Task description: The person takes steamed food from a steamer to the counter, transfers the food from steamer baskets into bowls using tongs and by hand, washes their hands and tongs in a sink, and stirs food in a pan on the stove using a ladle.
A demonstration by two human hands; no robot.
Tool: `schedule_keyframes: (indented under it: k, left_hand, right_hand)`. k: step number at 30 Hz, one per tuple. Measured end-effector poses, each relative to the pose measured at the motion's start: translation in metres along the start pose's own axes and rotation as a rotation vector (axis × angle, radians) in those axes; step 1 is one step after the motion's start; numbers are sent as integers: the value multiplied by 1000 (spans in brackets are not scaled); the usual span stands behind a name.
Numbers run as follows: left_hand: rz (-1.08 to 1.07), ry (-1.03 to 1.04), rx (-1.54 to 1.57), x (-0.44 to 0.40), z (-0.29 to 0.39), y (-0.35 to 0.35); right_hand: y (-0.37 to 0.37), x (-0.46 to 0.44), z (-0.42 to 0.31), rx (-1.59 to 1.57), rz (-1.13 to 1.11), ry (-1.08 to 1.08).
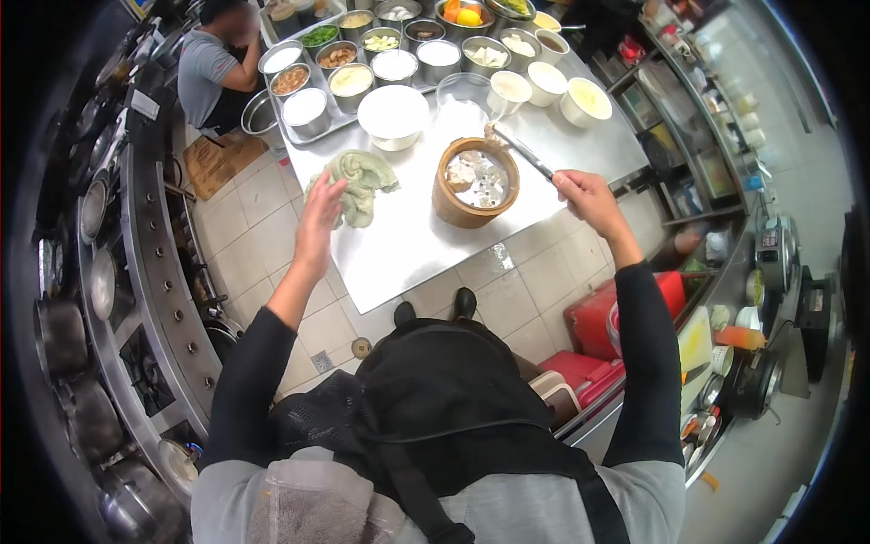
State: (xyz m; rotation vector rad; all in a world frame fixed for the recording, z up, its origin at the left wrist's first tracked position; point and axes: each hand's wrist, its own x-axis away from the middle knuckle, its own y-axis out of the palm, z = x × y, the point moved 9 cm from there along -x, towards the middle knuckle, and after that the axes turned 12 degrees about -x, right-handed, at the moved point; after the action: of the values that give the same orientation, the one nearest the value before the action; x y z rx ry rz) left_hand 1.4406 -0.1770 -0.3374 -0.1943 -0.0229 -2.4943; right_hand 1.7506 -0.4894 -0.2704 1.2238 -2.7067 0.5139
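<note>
My right hand (587, 195) grips the handle of metal tongs (527, 152), pointing up and left over the table. At their tips is a pale brown piece of food (496, 136), just beyond the rim of a round bamboo steamer (467, 210). Inside the steamer lie pale food pieces (467, 170) on a perforated metal base. My left hand (317, 218) has its fingers extended beside a crumpled green cloth (362, 186) at the table's left edge. Whether the fingertips touch the cloth, I cannot tell.
Behind the steamer, a white bowl (393, 122) and several metal tubs of ingredients crowd the steel table (372, 263). A person in a grey shirt (204, 72) sits at upper left. Stoves (149, 363) line the left; a red cooler (584, 376) stands at right.
</note>
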Motion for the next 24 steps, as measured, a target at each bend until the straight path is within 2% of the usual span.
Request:
schedule_keyframes:
  k: [5, 10, 13, 17, 19, 22, 24]
  left_hand:
    - [175, -157, 99, 54, -34, -31]
    - [346, -167, -16, 97, -68, -37]
    - [439, -174, -128, 119, -73, -32]
    - [554, -168, -137, 125, -72, -6]
    - [591, -163, -132, 123, -67, 14]
    - [634, -162, -220, 128, -45, 49]
    - [673, -154, -314, 134, -38, 65]
  right_hand:
    - [-22, 4, -12, -44, -1, -4]
    - [-82, -4, -29, -72, -1, -48]
    - [-142, -33, -24, 3, 177, -66]
    - [-181, -91, -34, 98, 201, -101]
    - [-184, -123, -33, 163, 143, -114]
    - [-201, -144, -4, 255, 125, -93]
    - [-212, -135, 17, 441, 178, -271]
